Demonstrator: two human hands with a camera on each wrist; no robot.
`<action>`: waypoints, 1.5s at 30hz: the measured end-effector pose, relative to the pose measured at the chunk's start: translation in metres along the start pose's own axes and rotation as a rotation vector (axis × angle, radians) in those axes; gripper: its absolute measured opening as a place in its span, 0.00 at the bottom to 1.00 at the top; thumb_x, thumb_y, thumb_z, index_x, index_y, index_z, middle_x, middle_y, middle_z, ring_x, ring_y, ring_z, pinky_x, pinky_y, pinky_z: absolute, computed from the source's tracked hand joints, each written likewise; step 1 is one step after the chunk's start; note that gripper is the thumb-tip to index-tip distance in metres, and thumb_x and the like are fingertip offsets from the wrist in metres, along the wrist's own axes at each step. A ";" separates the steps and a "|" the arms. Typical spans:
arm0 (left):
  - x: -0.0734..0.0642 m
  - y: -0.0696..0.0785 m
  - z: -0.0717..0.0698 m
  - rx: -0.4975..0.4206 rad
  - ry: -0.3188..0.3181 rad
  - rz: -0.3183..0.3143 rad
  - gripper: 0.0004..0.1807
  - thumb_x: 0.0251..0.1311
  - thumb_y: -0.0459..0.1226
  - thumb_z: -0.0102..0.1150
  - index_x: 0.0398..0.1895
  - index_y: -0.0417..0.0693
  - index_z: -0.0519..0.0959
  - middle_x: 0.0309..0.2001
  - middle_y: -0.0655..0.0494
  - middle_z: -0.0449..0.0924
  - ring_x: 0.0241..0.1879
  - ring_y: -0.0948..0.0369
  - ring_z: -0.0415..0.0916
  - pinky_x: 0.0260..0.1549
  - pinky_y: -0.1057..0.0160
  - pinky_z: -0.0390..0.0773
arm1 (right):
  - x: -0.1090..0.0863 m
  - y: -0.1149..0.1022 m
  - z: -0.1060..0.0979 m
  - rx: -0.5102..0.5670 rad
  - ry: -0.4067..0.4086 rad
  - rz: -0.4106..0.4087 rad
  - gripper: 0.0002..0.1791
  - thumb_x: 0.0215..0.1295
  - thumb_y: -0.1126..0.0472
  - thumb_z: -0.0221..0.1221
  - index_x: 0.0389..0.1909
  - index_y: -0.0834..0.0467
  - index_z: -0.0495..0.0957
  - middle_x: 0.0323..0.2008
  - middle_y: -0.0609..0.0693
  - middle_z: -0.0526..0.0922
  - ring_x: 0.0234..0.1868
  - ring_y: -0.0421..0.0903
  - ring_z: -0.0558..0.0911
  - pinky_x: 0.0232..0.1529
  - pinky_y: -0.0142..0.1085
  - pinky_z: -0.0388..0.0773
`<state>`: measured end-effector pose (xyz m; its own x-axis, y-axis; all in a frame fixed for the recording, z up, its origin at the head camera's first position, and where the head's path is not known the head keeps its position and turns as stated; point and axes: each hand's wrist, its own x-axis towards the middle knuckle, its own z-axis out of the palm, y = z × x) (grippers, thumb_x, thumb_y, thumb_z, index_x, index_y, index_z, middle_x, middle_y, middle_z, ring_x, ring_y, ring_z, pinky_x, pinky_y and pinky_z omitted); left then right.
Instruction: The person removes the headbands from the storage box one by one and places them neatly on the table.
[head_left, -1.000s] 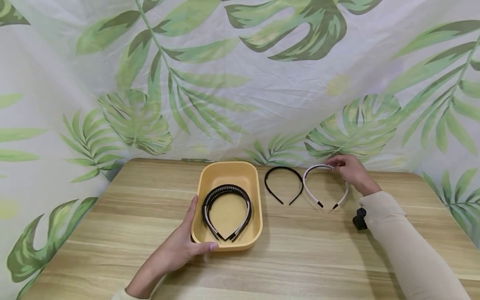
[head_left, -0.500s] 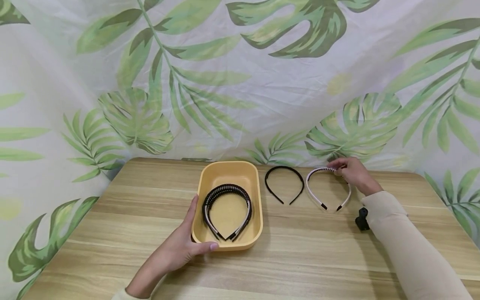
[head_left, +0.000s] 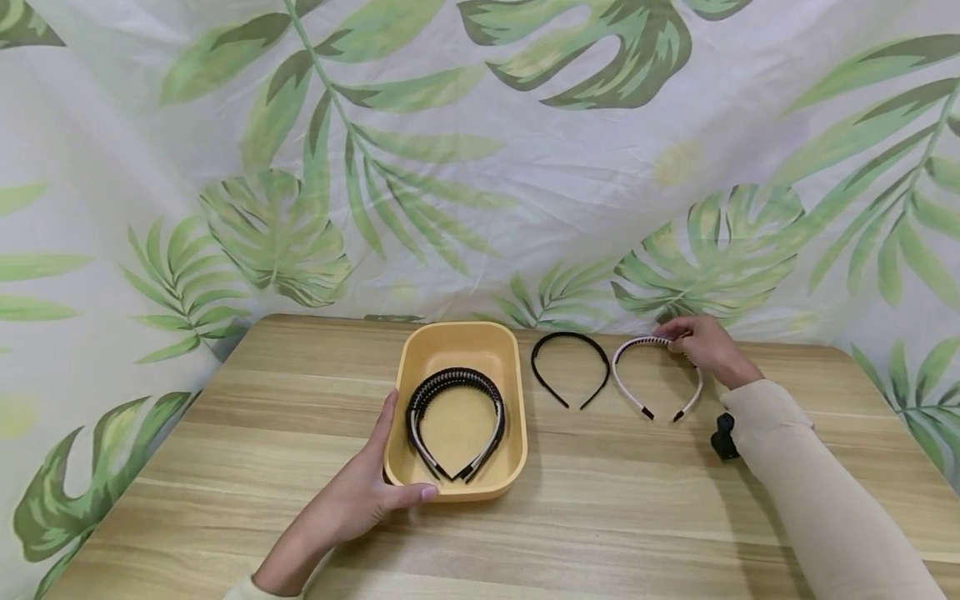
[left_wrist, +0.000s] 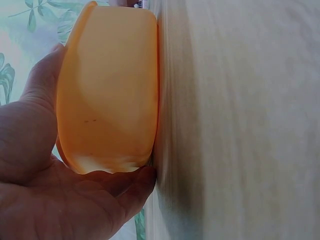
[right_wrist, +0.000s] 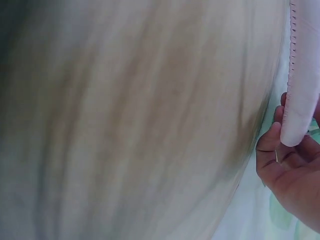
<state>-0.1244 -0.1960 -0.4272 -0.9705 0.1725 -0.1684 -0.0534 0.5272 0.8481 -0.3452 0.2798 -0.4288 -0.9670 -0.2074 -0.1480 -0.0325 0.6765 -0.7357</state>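
My left hand (head_left: 352, 496) grips the near left corner of a yellow rectangular plastic bin (head_left: 397, 375), thumb on the near rim and fingers along the left side. Inside the bin lies a nested stack of black and white headbands (head_left: 455, 377), their ends toward me. A white headband (right_wrist: 302, 80) with a black toothed inner edge is pinched near the top of its arch by my right hand (head_left: 708, 348). Its black-tipped ends point toward me. Between that headband and the bin, a thin black headband (head_left: 570, 335) lies on the table.
The wooden table (head_left: 585, 525) ends at the back against a leaf-print curtain (head_left: 555, 208). A small black device (head_left: 724, 437) sits under my right forearm, by the sleeve cuff.
The white headband and my right hand have shifted slightly right, away from the black headband, mostly in the first half second. My left hand keeps its hold on the bin.
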 end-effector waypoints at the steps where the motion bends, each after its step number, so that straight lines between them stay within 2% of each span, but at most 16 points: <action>1: 0.000 0.000 0.000 -0.001 0.000 0.001 0.78 0.53 0.47 0.81 0.85 0.58 0.22 0.86 0.39 0.29 0.78 0.42 0.58 0.75 0.43 0.56 | 0.000 0.000 0.000 -0.001 -0.001 -0.001 0.19 0.71 0.75 0.55 0.62 0.71 0.79 0.54 0.68 0.77 0.34 0.44 0.73 0.29 0.31 0.72; 8: -0.001 0.000 0.000 0.002 0.002 -0.001 0.78 0.53 0.48 0.81 0.85 0.59 0.22 0.86 0.39 0.30 0.77 0.43 0.61 0.74 0.44 0.58 | 0.002 0.001 0.000 -0.011 -0.005 0.004 0.19 0.71 0.75 0.56 0.61 0.71 0.79 0.51 0.67 0.77 0.34 0.45 0.72 0.29 0.31 0.71; 22: 0.000 -0.002 0.002 -0.017 0.001 -0.012 0.77 0.53 0.49 0.81 0.85 0.62 0.22 0.86 0.42 0.28 0.79 0.44 0.57 0.75 0.44 0.55 | 0.004 -0.001 0.001 -0.061 0.002 -0.016 0.18 0.72 0.74 0.56 0.60 0.71 0.80 0.53 0.69 0.80 0.41 0.51 0.75 0.32 0.32 0.72; 36: 0.000 0.001 0.000 -0.004 -0.002 0.005 0.78 0.53 0.48 0.81 0.85 0.57 0.21 0.86 0.39 0.30 0.79 0.41 0.57 0.75 0.42 0.55 | 0.005 0.000 0.004 -0.110 0.019 -0.032 0.17 0.72 0.73 0.56 0.58 0.70 0.82 0.54 0.70 0.82 0.55 0.61 0.78 0.44 0.35 0.74; 45: 0.003 0.003 -0.003 -0.013 -0.006 -0.004 0.78 0.52 0.48 0.81 0.85 0.59 0.22 0.86 0.41 0.31 0.77 0.43 0.61 0.76 0.43 0.55 | 0.005 -0.001 0.005 -0.125 0.019 -0.005 0.17 0.73 0.73 0.54 0.57 0.66 0.84 0.53 0.69 0.82 0.54 0.61 0.78 0.43 0.35 0.75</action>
<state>-0.1279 -0.1968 -0.4235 -0.9689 0.1755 -0.1744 -0.0602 0.5168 0.8540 -0.3491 0.2746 -0.4317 -0.9713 -0.1981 -0.1315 -0.0671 0.7588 -0.6478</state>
